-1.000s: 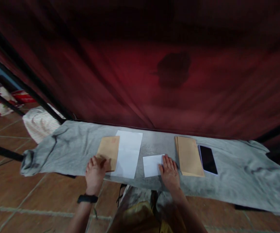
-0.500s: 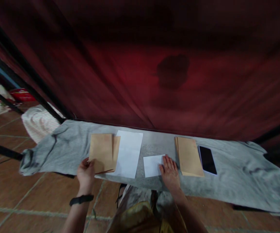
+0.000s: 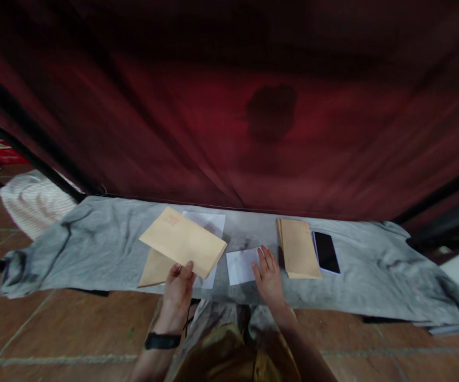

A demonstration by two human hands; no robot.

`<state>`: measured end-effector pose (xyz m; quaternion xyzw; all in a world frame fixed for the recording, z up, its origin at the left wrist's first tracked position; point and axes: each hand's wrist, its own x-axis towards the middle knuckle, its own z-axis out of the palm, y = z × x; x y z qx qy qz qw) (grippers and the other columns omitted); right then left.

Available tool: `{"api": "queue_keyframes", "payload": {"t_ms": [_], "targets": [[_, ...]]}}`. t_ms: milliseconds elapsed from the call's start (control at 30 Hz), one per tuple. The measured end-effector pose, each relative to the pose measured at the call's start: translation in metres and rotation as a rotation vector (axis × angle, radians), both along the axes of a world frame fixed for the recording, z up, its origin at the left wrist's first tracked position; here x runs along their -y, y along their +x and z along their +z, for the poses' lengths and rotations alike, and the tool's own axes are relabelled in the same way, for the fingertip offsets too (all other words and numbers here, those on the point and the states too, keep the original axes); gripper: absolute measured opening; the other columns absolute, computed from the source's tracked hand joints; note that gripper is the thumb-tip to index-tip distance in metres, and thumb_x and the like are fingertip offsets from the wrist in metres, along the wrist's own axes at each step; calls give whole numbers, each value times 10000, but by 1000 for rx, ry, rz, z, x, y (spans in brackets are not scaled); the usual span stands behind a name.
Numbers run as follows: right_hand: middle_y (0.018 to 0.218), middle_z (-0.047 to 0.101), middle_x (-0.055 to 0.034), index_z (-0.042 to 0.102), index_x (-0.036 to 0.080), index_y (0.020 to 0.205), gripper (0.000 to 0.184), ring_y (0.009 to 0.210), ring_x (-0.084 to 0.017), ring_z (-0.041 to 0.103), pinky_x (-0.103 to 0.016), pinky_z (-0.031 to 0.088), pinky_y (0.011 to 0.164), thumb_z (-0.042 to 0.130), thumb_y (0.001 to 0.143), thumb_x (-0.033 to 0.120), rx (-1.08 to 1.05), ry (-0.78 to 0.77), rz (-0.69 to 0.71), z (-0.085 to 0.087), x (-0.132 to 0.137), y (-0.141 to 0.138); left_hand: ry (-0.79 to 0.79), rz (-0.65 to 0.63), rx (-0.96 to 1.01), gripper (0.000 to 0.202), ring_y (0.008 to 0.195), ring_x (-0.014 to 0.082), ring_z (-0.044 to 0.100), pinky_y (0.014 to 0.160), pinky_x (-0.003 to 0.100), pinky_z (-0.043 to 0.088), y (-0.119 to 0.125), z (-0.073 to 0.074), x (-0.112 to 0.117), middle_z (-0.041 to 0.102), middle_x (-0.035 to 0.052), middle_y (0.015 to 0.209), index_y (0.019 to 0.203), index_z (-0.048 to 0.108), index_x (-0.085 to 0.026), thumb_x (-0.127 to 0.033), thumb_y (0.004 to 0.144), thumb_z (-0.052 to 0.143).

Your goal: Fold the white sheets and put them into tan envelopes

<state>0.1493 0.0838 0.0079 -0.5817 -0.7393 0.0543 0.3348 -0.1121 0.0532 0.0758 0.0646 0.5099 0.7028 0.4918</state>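
Observation:
Pinched at its near edge, a tan envelope point(image 3: 185, 237) with a faint red mark tilts in the fingers of my left hand point(image 3: 179, 286). Beneath it lie more tan envelopes point(image 3: 153, 269) and a large white sheet of paper point(image 3: 209, 222), both partly covered. My right hand point(image 3: 268, 276) rests with fingers spread at the right edge of a small white folded paper point(image 3: 240, 266). Just right of that hand is a stack of tan envelopes point(image 3: 300, 249).
A dark-screened phone point(image 3: 327, 253) lies beside the right stack on the grey cloth point(image 3: 372, 276). A red curtain point(image 3: 213, 132) hangs behind the table. Striped cloth point(image 3: 34, 204) sits at the left, and dark poles stand at both sides.
My left hand has lifted an envelope off the left stack and carried it right, turned at an angle over the large sheet. My right hand stays by the small paper, its fingers slightly raised.

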Motion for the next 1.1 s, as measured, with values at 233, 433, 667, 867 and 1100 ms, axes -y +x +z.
{"api": "queue_keyframes", "payload": {"t_ms": [233, 433, 667, 867, 1100], "targets": [[1138, 746, -86, 663, 217, 1279, 523, 1011, -253, 704, -378, 600, 824, 524, 936, 586, -955, -557, 206, 28, 7, -47, 26, -130, 14, 486, 627, 85, 636, 610, 193, 512, 62, -9, 7, 579, -108, 602, 678, 445, -216, -230, 522, 905], [880, 770, -50, 713, 221, 1066, 443, 708, -222, 711, -360, 597, 651, 675, 795, 569, -1274, -769, 187, 43, 14, -46, -30, -199, 42, 351, 754, 117, 714, 735, 253, 586, 63, -15, 7, 695, -54, 745, 703, 498, -225, -171, 626, 836], [874, 754, -31, 705, 235, 1007, 347, 718, -196, 688, -299, 564, 625, 717, 762, 479, -1301, -764, 248, 57, 16, -35, -46, -298, -5, 270, 886, 179, 744, 811, 332, 613, 66, -15, 6, 742, 1, 848, 753, 547, -242, -197, 686, 805], [847, 729, -16, 707, 228, 923, 276, 807, -204, 652, -315, 552, 740, 644, 808, 470, -1142, -552, 221, 62, 10, -29, -38, -420, -106, 345, 881, 205, 746, 841, 388, 612, 72, -9, 19, 755, 19, 897, 818, 617, -234, -376, 640, 875], [845, 707, 20, 712, 288, 936, 197, 826, -196, 640, -286, 521, 782, 545, 893, 384, -932, -384, 210, 79, 11, -1, 105, -580, -1208, 410, 1098, 349, 690, 980, 532, 541, 64, -1, 40, 742, 156, 1084, 998, 712, -211, -568, 798, 719]]}}
